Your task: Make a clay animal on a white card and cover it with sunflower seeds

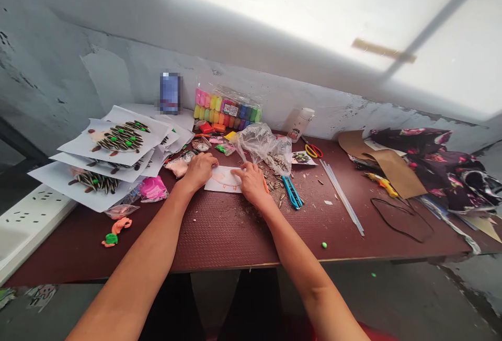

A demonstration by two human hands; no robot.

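Note:
A white sheet of paper [224,187] lies before me, with a pale flattened shape and small orange pieces on it. My left hand [199,171] rests at its left edge, fingers bent and pressed onto the paper. Over the right part of the sheet, my right hand [254,183] reaches in with its index finger stretched onto the pale shape. Its other fingers curl under, and an orange lump [266,183], looking like modelling clay, shows at its outer side. Striped sunflower seeds [277,190] are scattered beside this hand, near a clear plastic bag [254,142].
Stacked sheets with seed-covered hedgehog figures [121,137] stand left, beside a power strip [31,215]. A blue utility knife [292,193], scissors [314,150], glue sticks [343,197] and a yellow glue gun [382,184] lie right. Coloured clay packs [227,108] and a bottle [301,124] stand behind.

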